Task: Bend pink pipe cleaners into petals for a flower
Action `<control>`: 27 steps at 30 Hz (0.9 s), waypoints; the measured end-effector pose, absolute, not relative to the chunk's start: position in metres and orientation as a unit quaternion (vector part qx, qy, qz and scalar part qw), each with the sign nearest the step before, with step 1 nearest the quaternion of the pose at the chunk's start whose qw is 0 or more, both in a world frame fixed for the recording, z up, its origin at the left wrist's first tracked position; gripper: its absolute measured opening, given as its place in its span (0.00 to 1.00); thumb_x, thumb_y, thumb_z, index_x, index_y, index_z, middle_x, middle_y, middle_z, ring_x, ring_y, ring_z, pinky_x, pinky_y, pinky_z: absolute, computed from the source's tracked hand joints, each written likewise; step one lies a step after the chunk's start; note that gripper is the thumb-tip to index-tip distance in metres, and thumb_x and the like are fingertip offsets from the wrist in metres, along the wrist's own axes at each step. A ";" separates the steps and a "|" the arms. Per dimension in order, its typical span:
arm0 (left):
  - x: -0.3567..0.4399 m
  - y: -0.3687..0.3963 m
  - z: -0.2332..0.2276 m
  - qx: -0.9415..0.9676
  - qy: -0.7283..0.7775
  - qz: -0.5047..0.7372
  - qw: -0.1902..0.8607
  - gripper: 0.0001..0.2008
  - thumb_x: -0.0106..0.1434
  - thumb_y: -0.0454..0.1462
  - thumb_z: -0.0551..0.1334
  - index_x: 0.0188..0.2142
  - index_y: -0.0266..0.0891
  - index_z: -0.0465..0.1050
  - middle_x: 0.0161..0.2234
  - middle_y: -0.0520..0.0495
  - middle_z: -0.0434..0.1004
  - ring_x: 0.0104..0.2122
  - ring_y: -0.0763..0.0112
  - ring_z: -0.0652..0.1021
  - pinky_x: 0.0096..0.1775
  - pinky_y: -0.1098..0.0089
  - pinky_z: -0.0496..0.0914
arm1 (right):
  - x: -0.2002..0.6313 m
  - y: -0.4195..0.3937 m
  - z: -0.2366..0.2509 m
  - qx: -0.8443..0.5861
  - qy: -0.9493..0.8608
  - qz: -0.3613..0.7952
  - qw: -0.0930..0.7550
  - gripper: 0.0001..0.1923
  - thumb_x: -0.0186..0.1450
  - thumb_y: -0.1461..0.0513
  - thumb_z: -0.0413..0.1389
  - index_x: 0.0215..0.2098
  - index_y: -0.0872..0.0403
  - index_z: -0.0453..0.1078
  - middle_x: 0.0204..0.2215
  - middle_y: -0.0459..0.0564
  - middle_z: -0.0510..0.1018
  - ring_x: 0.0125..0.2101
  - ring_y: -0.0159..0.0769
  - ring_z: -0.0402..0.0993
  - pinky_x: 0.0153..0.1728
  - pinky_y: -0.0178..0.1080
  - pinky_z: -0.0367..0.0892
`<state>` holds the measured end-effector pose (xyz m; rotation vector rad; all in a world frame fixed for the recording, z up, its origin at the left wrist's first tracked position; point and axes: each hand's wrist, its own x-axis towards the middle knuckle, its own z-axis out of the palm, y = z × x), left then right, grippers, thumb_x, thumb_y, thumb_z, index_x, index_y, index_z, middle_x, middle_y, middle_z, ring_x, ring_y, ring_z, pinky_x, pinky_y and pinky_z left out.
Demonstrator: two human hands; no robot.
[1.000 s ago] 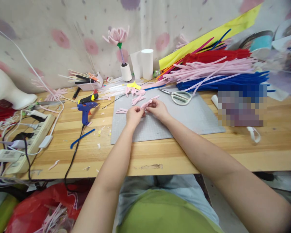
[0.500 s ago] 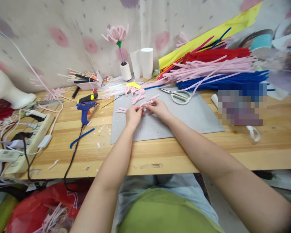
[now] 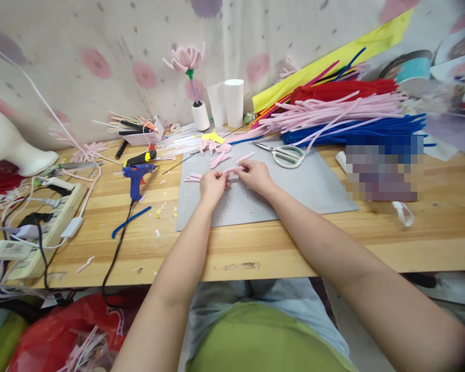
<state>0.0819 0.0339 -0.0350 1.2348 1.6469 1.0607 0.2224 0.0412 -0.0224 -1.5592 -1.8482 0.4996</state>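
Over the grey cutting mat (image 3: 310, 188), my left hand (image 3: 213, 187) and my right hand (image 3: 254, 175) pinch a short pink pipe cleaner (image 3: 230, 170) between them. Its ends are hidden by the fingers, and it bows slightly upward. Just beyond the hands lie cut pink pipe cleaner pieces (image 3: 219, 159) and looped pink petals (image 3: 225, 148). More pink pieces (image 3: 192, 177) stick out to the left of my left hand. A pair of scissors (image 3: 289, 156) with pale handles rests on the mat, right of my right hand.
A blue glue gun (image 3: 135, 178) with a black cord stands left of the mat. Bundles of pink pipe cleaners (image 3: 333, 113) and blue ones (image 3: 356, 129) lie at the back right. A pink flower (image 3: 185, 58) stands in a white holder (image 3: 200, 115). A power strip (image 3: 56, 232) sits far left.
My right hand's fingers have drawn slightly away from the left ones, and more of the pink pipe cleaner shows between them. The things on the table stay put.
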 end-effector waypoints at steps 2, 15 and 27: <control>0.083 0.034 -0.034 0.506 0.653 0.408 0.388 0.07 0.53 0.38 0.63 0.24 0.36 0.73 0.17 0.52 0.73 0.19 0.72 0.76 0.28 0.71 0.71 | 0.222 0.041 -0.021 -0.605 -0.701 0.190 0.327 0.11 0.59 0.58 0.52 0.30 0.57 0.73 0.23 0.48 0.75 0.26 0.31 0.66 0.27 0.33 0.53; 0.076 0.025 -0.029 0.555 0.638 0.387 0.368 0.06 0.54 0.38 0.61 0.24 0.37 0.71 0.18 0.51 0.74 0.20 0.72 0.76 0.27 0.73 0.69 | 0.229 0.043 -0.024 -0.546 -0.734 0.270 0.299 0.13 0.60 0.57 0.50 0.25 0.56 0.70 0.19 0.45 0.70 0.23 0.29 0.62 0.25 0.32 0.52; 0.074 0.028 -0.035 0.558 0.624 0.393 0.380 0.08 0.54 0.39 0.60 0.25 0.36 0.72 0.18 0.51 0.74 0.19 0.72 0.76 0.26 0.72 0.70 | 0.225 0.040 -0.019 -0.547 -0.749 0.206 0.311 0.11 0.58 0.61 0.49 0.21 0.57 0.67 0.19 0.45 0.68 0.22 0.28 0.57 0.25 0.32 0.48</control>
